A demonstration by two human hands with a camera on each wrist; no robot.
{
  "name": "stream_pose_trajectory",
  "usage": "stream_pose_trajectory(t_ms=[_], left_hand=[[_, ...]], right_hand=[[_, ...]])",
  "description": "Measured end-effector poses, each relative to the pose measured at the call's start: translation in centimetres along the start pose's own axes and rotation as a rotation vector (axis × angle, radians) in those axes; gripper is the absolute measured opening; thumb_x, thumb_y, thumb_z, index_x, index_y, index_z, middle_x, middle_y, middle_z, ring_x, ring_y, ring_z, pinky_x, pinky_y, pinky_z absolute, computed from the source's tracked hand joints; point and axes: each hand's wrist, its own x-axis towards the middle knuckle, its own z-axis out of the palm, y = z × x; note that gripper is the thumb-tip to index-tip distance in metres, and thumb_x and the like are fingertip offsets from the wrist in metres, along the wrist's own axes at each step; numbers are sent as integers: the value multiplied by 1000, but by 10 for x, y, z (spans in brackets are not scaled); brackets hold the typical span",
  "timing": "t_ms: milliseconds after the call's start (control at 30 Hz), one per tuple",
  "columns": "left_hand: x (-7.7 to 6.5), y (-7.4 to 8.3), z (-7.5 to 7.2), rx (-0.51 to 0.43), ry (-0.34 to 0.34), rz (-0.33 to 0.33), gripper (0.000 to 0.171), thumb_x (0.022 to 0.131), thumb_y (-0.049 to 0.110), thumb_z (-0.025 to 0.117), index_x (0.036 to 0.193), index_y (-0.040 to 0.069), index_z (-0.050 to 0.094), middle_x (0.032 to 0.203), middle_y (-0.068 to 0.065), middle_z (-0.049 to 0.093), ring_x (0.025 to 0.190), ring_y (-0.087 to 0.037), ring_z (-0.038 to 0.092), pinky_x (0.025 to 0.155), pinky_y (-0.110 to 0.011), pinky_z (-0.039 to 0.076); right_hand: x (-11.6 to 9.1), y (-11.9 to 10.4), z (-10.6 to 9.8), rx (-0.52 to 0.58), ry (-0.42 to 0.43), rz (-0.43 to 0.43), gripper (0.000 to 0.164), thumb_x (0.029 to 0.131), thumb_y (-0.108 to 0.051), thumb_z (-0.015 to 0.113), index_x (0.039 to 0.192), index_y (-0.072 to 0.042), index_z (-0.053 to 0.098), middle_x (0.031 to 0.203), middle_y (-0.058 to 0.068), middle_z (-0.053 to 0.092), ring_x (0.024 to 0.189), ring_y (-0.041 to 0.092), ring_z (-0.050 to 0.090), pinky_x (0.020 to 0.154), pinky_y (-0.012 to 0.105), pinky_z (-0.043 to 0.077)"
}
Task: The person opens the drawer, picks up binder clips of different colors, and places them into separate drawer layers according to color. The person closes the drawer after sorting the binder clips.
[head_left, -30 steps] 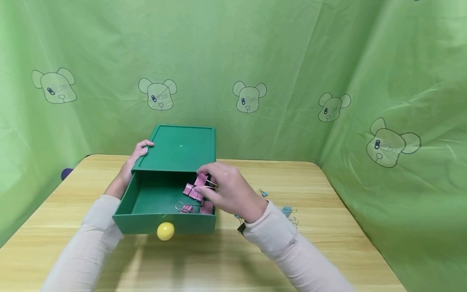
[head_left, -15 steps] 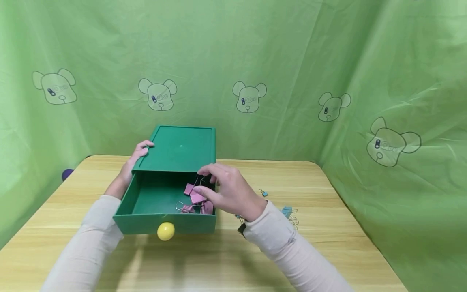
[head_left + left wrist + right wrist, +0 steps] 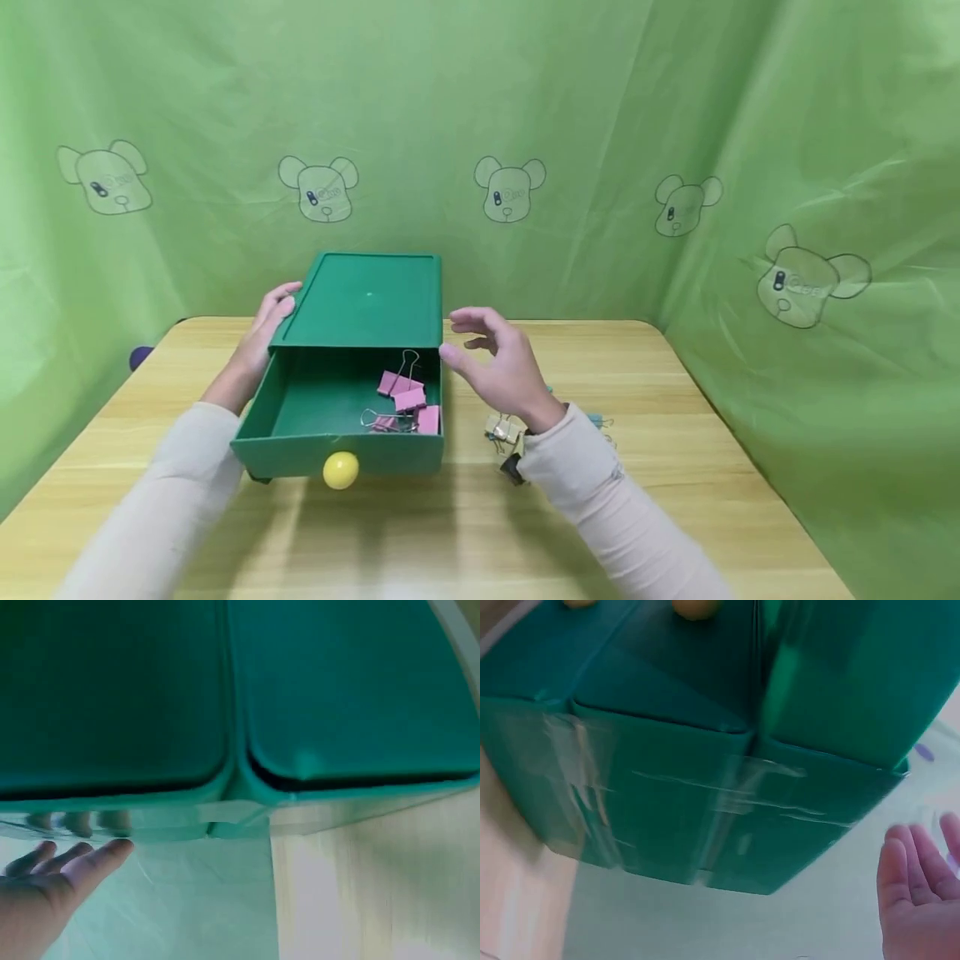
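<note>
A green drawer cabinet [image 3: 363, 300] stands on the table with its top drawer [image 3: 322, 454] pulled out. Several pink binder clips [image 3: 409, 399] lie in the drawer's right part, some with wire handles raised. Beside the cabinet's left wall is my left hand [image 3: 260, 332], its fingers extended; the left wrist view shows fingertips [image 3: 116, 851] close to the wall, and whether they touch is unclear. Just right of the cabinet my right hand [image 3: 501, 362] holds nothing, fingers loosely bent. The right wrist view has it apart from the taped side wall [image 3: 667, 795].
Right of the cabinet, partly behind my right wrist, lie a cream binder clip [image 3: 504, 428], a black binder clip [image 3: 512, 469] and blue clips [image 3: 597, 420]. A yellow knob [image 3: 341, 471] sticks out from the drawer front. Green curtain [image 3: 420, 108] surrounds the wooden table [image 3: 675, 500].
My right hand has let go of a pink binder clip, which now lies in the drawer, and has moved right, out of it. The left hand's fingers have shifted slightly off the cabinet's top edge.
</note>
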Motion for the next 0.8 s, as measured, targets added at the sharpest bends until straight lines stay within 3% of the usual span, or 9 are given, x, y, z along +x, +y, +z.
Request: stream_pose_trajectory(t_ms=[133,267,400,467,567,633,800], left_hand=[[-19,2,-5,-121,-16,82,58,97,43,30,143,11,14,149,-15,9,134,-36,8,101,-60,9],[-45,1,-9,-272,-122,233,55,100,33,25,141,1,9,150,-16,0,135,-35,-6,102,-57,-2],[-63,-4,-10,-325,-281,440,65,99,37,26,142,-4,0,151,-13,-4,136,-27,-6,108,-37,5],[-67,-9,-10,-304,-353,509,74,96,45,30,142,-3,-2,151,-12,-2,137,-24,-2,107,-27,15],[-70,-15,-10,-252,-407,534,88,89,56,40,144,3,-4,151,-11,0,137,-22,5,104,-23,20],[-71,-19,-11,-220,-424,514,94,84,60,46,145,7,-4,151,-11,0,136,-22,8,103,-22,23],[-69,-26,-14,-234,-487,518,104,79,57,56,144,7,-8,151,-12,-5,136,-25,7,103,-23,23]], right_hand=[[-8,12,4,113,-40,-21,58,88,-33,59,132,-1,39,133,12,44,122,27,40,96,41,36],[-14,22,14,201,-102,-86,84,85,-55,51,141,1,21,145,14,25,132,29,25,102,48,25],[-18,27,21,266,-172,-137,100,80,-66,47,143,1,10,150,14,9,136,26,12,105,49,16],[-19,29,25,270,-223,-149,104,77,-70,46,144,-2,6,151,12,1,137,24,5,106,48,13],[-20,32,28,266,-288,-147,108,72,-74,47,146,-7,2,151,8,-9,137,19,-4,107,45,10],[-21,34,29,253,-312,-145,111,70,-76,48,146,-10,1,151,5,-12,137,18,-7,107,42,10],[-23,36,26,216,-343,-158,119,63,-79,51,146,-12,-2,151,5,-15,137,19,-9,108,39,10]])
